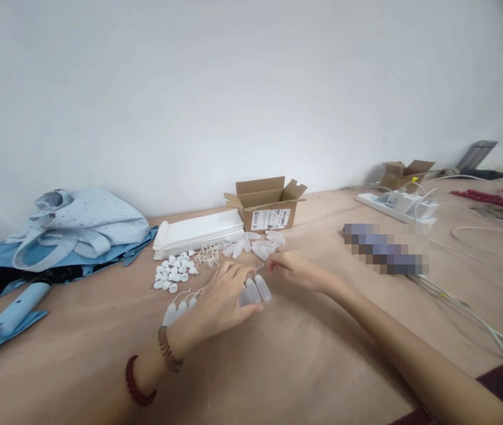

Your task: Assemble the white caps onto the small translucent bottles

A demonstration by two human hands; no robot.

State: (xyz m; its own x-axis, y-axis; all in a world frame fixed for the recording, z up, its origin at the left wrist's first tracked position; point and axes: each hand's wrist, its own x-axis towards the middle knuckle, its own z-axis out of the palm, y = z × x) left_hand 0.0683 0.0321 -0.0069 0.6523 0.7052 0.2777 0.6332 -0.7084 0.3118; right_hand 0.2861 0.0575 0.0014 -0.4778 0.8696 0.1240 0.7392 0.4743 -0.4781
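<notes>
My left hand [221, 301] lies palm down on the wooden table [304, 354], fingers curled over two small translucent plastic bottles [255, 290]. Bead bracelets circle that wrist. My right hand [293, 268] is just to the right, fingers pinched together near a thin string loop above those bottles; what it pinches is too small to make out. More capped bottles with strings [179, 308] lie left of my left hand. A pile of white caps [172, 273], a tangle of strings [208, 256] and several loose bottles [251, 244] lie beyond.
A small open cardboard box [267, 205] and a stack of white bags [196, 232] stand by the wall. A light blue bag and umbrella [69, 233] fill the left. At right are a power strip [395, 203], white cables [477, 248] and a second box [404, 173].
</notes>
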